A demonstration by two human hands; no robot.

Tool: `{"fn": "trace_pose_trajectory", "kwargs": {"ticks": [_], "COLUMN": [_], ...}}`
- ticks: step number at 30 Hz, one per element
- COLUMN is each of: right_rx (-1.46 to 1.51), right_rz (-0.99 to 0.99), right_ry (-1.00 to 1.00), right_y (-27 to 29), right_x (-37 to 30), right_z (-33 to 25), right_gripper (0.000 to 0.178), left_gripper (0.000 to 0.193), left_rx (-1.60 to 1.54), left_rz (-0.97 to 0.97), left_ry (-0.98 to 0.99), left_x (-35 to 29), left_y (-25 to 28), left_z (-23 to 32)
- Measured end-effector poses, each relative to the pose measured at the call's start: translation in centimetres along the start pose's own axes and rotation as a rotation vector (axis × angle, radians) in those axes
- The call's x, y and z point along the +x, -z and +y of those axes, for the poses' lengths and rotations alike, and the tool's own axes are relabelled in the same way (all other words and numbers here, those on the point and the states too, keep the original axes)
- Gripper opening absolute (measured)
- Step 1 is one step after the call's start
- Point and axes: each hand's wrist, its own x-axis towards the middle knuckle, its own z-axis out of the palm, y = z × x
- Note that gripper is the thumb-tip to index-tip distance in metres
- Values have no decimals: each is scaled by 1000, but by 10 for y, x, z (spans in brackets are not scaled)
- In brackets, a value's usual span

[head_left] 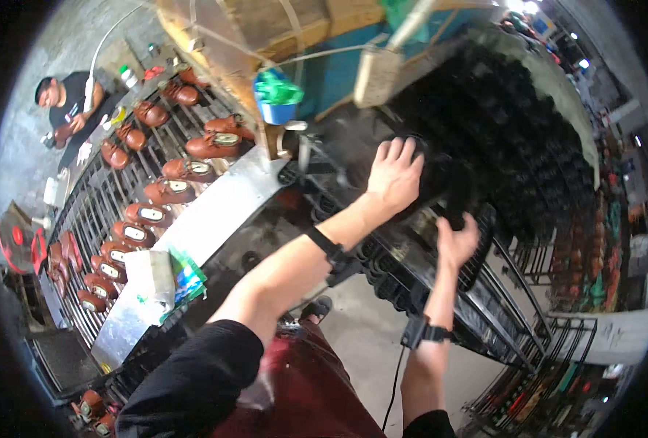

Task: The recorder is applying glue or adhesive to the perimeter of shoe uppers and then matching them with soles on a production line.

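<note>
My left hand [395, 175] reaches over a dark mass on the black rack, its fingers bent and pressed together over a black item. That item blends into the dark, so its kind is hard to tell. Closer to me, my right hand [459, 239] is slightly blurred, with thumb and fingers apart and nothing distinct between them. Right beside it lies a long black piece with a sole-like outline [487, 244]. Beneath my forearms, several black shoe soles [382, 270] line the rack's edge. A large heap of black soles [528, 139] rises beyond both hands.
To my left, several brown leather shoes [148, 214] stand on a slatted conveyor with a metal edge [214, 208]. A blue cup with green plastic [276, 109] sits by a wooden post. Metal racks [535, 394] stand at right. A co-worker [72, 109] holds a shoe at far left.
</note>
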Motion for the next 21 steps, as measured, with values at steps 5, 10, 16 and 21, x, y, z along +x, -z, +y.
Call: {"fn": "trace_pose_trajectory", "kwargs": {"ticks": [5, 10, 16, 21], "right_rx": [-246, 171, 390, 499], "right_rz": [371, 107, -704, -937], "right_ry": [57, 192, 204, 458], "right_y": [45, 76, -27, -278], "right_x": [-54, -164, -208, -209], "right_z": [-52, -181, -325, -387], "right_gripper": [73, 77, 70, 55], "left_gripper": [49, 31, 35, 33], "left_rx": [-65, -489, -519, -475], "left_rz": [-360, -351, -133, -194], "left_ry": [475, 299, 660, 879], "left_x": [32, 16, -173, -303], "left_y": [-14, 50, 166, 177], "left_z": [-96, -174, -322, -395]}}
